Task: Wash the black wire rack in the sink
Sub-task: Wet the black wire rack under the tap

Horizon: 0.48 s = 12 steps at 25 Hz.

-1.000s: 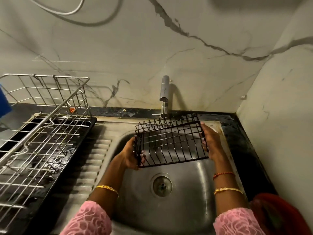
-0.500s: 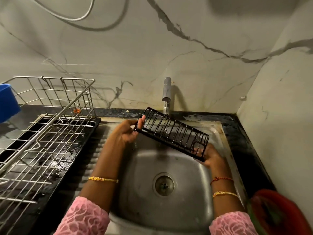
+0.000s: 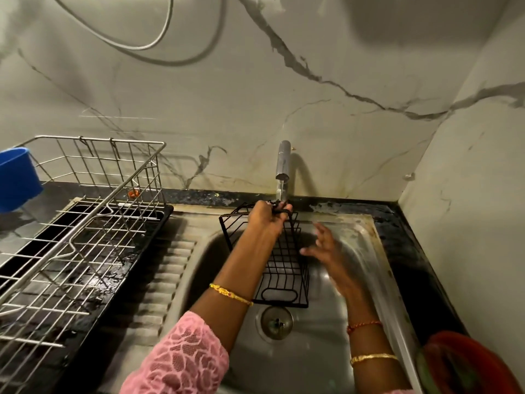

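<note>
The rack (image 3: 284,268) is thin black wire with a matt coating. The sink (image 3: 366,251) is brushed steel, dull grey, with a ribbed drainboard and a shiny metal drain (image 3: 277,322). The tap (image 3: 283,160) is smooth, satin metal. The drainer (image 3: 85,223) is bright, glossy steel wire over a wet black tray (image 3: 136,251). The worktop (image 3: 412,251) is dark, speckled polished stone. The wall (image 3: 255,95) is smooth pale marble with grey veins. A blue tub (image 3: 17,177) looks like plastic. The sleeve (image 3: 181,359) is pink lace cloth.

Veined marble walls (image 3: 312,81) meet in a corner; dark countertop (image 3: 403,223), dim light
</note>
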{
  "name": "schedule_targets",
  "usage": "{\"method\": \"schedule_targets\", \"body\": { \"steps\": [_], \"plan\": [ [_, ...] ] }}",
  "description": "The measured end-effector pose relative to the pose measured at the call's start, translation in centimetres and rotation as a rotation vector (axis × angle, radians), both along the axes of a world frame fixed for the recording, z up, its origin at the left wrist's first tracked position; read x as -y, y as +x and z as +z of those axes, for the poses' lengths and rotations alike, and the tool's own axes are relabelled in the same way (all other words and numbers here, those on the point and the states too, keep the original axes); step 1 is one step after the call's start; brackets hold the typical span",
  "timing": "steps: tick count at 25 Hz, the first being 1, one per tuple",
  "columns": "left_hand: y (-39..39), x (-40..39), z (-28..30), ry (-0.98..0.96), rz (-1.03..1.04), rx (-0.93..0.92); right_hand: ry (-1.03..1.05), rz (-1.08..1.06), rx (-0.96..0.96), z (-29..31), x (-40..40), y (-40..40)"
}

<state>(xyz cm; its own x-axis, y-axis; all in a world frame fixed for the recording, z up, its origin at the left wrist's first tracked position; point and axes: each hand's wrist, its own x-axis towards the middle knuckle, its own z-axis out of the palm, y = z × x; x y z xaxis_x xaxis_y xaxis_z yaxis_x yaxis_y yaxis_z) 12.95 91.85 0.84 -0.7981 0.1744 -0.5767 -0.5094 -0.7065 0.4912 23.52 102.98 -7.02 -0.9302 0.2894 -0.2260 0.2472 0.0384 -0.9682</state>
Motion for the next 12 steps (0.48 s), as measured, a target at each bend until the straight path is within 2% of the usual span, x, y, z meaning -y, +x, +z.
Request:
{"method": "schedule_targets", "body": {
  "steps": [2, 4, 8, 9, 11, 12],
  "plan": [
    [-0.1, -0.7, 0.1, -0.033, -0.031, -0.038, 0.243, 0.155, 0.003, 0.6, 0.8, -1.7],
    [-0.3, -1.3, 0.2, -0.059, -0.109, -0.079, 0.356, 0.079, 0.040, 0.2, 1.1, -3.5],
    [-0.8, -1.2, 0.3, -0.138, -0.344, -0.139, 0.168, -0.074, 0.150, 0.4, 1.2, -6.3],
    [-1.0, -0.4, 0.4, -0.220, -0.437, -0.185, 0.149, -0.094, 0.170, 0.6, 1.4, -6.7],
    [-1.1, 1.7, 0.2, -0.512, -0.630, -0.355, 0.126, -0.122, 0.209, 1.0, 1.2, -7.0],
    [-1.3, 3.2, -0.6, -0.722, -0.599, -0.483, 0.120, -0.127, 0.240, 1.1, 1.0, -7.3]
  ]
}}
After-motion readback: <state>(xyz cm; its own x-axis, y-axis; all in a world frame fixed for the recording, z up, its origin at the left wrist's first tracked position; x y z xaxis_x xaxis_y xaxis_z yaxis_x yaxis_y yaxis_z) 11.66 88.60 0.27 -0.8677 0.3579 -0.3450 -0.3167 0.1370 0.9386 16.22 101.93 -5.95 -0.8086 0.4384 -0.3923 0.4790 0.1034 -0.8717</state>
